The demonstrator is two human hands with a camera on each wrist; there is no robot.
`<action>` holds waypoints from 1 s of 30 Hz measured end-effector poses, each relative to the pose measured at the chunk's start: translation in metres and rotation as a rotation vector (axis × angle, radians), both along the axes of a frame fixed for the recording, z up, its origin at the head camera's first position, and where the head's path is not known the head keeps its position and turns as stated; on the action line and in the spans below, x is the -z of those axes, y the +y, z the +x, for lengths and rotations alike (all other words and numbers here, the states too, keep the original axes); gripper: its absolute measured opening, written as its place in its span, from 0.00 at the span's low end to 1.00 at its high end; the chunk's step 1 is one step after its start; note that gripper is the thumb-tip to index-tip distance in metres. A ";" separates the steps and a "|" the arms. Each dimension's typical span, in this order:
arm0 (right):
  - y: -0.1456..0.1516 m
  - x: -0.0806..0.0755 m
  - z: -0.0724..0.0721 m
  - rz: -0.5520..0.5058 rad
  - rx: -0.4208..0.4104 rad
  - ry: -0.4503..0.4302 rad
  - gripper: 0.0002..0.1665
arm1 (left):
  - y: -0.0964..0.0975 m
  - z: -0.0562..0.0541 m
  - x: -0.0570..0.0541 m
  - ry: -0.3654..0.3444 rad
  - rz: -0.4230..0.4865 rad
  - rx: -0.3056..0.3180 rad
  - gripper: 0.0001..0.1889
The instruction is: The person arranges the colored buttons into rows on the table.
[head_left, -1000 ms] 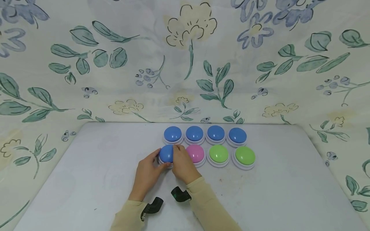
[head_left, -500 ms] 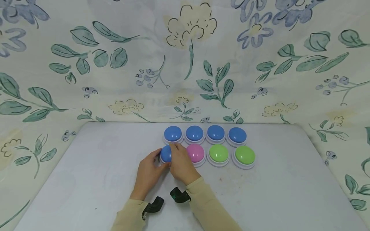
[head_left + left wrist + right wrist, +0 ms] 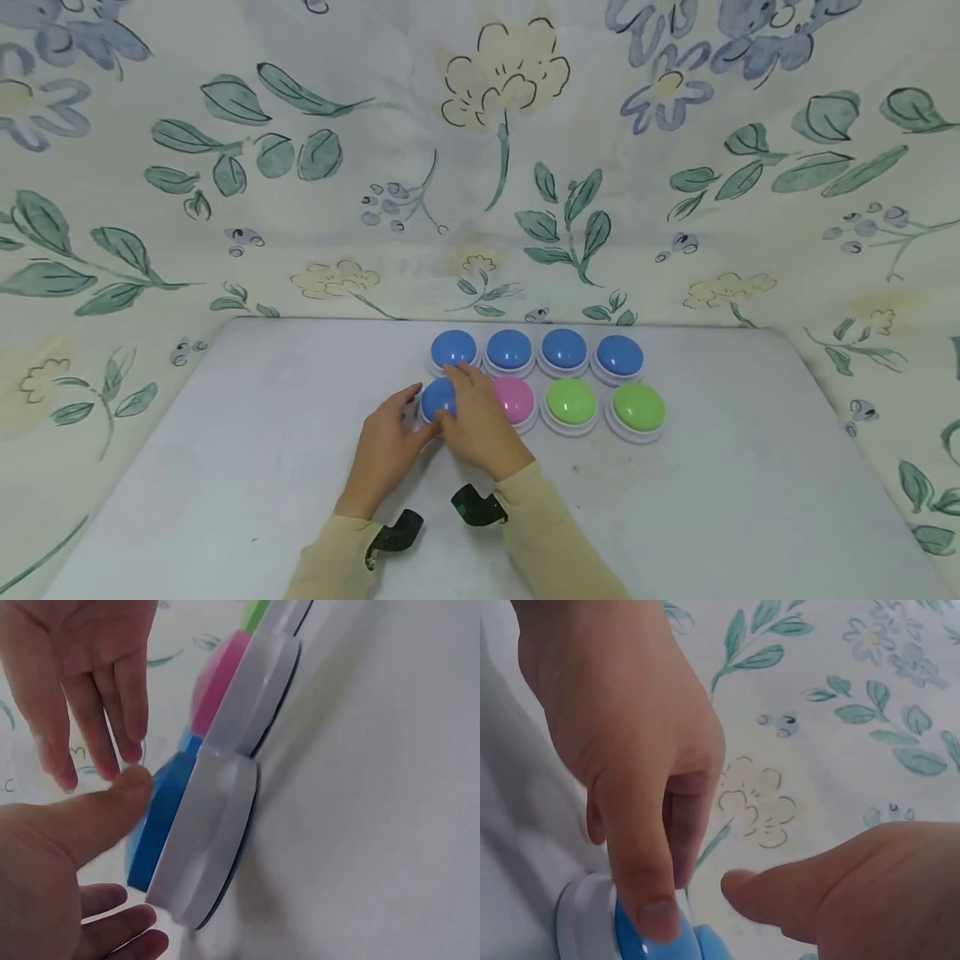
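A push button with a blue dome and white base [image 3: 437, 402] stands at the left end of the near row. My left hand [image 3: 385, 454] holds it, with the thumb on its near side and the fingers round its left side. My right hand [image 3: 483, 425] is over the button's right side and partly hides it. The left wrist view shows the right hand [image 3: 90, 667] with its fingers extended, apart from the blue button [image 3: 169, 817]. In the right wrist view, the right thumb [image 3: 780, 889] is clear of the button.
Beside the held button are a pink button [image 3: 517, 400] and two green ones, the nearer green button [image 3: 572, 402] and the far-right green button [image 3: 639, 407]. Several blue buttons [image 3: 509, 349] line up behind. A floral cloth [image 3: 337, 183] backs the white table [image 3: 720, 500].
My right hand has loosened from the blue button and its fingers have spread forward. The left hand stays around the button. The head view has shifted slightly.
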State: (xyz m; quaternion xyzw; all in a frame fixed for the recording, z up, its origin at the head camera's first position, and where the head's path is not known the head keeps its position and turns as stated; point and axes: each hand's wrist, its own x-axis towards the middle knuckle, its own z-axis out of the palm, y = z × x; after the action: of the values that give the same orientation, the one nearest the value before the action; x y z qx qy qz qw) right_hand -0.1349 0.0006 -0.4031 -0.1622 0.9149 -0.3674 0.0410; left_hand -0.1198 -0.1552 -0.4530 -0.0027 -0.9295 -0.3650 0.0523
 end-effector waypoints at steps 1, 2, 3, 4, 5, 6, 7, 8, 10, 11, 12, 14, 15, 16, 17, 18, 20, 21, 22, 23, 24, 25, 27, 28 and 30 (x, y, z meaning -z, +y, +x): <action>0.003 0.000 0.000 0.000 0.001 0.007 0.36 | -0.002 -0.001 0.000 -0.003 -0.003 0.007 0.34; 0.006 -0.001 -0.001 0.006 0.000 0.010 0.36 | -0.004 -0.001 -0.001 -0.009 -0.008 0.011 0.34; 0.009 -0.001 -0.001 0.011 0.005 0.005 0.36 | -0.006 -0.002 -0.001 -0.015 -0.016 0.015 0.35; 0.013 -0.002 -0.002 0.011 0.007 0.000 0.36 | -0.008 -0.003 -0.001 -0.020 -0.025 0.019 0.35; 0.018 -0.002 -0.003 0.011 0.011 0.000 0.36 | -0.011 -0.004 -0.002 -0.023 -0.028 0.022 0.35; 0.022 -0.002 -0.005 0.011 0.014 0.009 0.36 | -0.013 -0.004 -0.002 -0.026 -0.031 0.026 0.35; 0.028 -0.002 -0.007 0.008 0.019 0.017 0.36 | -0.016 -0.005 -0.003 -0.028 -0.036 0.030 0.35; 0.033 -0.002 -0.008 0.001 0.028 0.023 0.35 | -0.018 -0.006 -0.004 -0.031 -0.040 0.032 0.35; 0.045 -0.002 -0.011 -0.020 0.039 0.057 0.34 | -0.022 -0.007 -0.007 -0.036 -0.052 0.035 0.34; 0.050 -0.002 -0.013 -0.030 0.044 0.073 0.34 | -0.025 -0.008 -0.008 -0.041 -0.058 0.033 0.34; 0.055 -0.002 -0.014 -0.038 0.047 0.084 0.33 | -0.027 -0.009 -0.010 -0.047 -0.066 0.031 0.34; 0.065 -0.003 -0.017 -0.046 0.054 0.093 0.32 | -0.032 -0.010 -0.013 -0.059 -0.083 0.022 0.34; 0.070 -0.003 -0.018 -0.051 0.055 0.101 0.32 | -0.035 -0.011 -0.015 -0.066 -0.096 0.017 0.34; 0.074 -0.004 -0.019 -0.050 0.059 0.101 0.31 | -0.037 -0.012 -0.017 -0.070 -0.107 0.013 0.34; 0.079 -0.005 -0.020 -0.051 0.063 0.100 0.31 | -0.040 -0.013 -0.019 -0.074 -0.119 0.011 0.35; 0.084 -0.005 -0.022 -0.045 0.070 0.103 0.31 | -0.043 -0.014 -0.021 -0.078 -0.131 0.010 0.35; 0.093 -0.005 -0.024 -0.024 0.085 0.106 0.32 | -0.049 -0.016 -0.026 -0.080 -0.157 0.005 0.36; 0.099 -0.005 -0.025 -0.019 0.088 0.110 0.33 | -0.052 -0.016 -0.028 -0.076 -0.168 0.002 0.36; 0.104 -0.004 -0.026 -0.014 0.090 0.116 0.33 | -0.056 -0.017 -0.030 -0.069 -0.179 0.002 0.37; 0.110 -0.004 -0.026 -0.010 0.093 0.124 0.33 | -0.060 -0.018 -0.033 -0.059 -0.190 0.001 0.36; 0.116 -0.003 -0.026 -0.006 0.098 0.129 0.33 | -0.063 -0.019 -0.035 -0.049 -0.198 0.001 0.36; 0.123 -0.002 -0.025 -0.003 0.101 0.133 0.33 | -0.066 -0.020 -0.037 -0.038 -0.204 0.003 0.37; 0.137 0.000 -0.024 0.000 0.110 0.144 0.32 | -0.072 -0.022 -0.042 -0.021 -0.215 0.010 0.38; 0.144 0.000 -0.023 0.003 0.118 0.149 0.32 | -0.074 -0.023 -0.044 -0.012 -0.220 0.015 0.39; 0.157 0.001 -0.022 0.017 0.135 0.155 0.32 | -0.079 -0.025 -0.049 -0.004 -0.224 0.020 0.42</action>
State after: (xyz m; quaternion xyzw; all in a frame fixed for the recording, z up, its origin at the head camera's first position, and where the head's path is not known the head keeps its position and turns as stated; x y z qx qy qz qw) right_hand -0.1573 0.1579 -0.4043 -0.1279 0.9272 -0.3480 -0.0532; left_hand -0.1448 -0.2339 -0.4041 -0.0173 -0.9645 -0.2596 0.0463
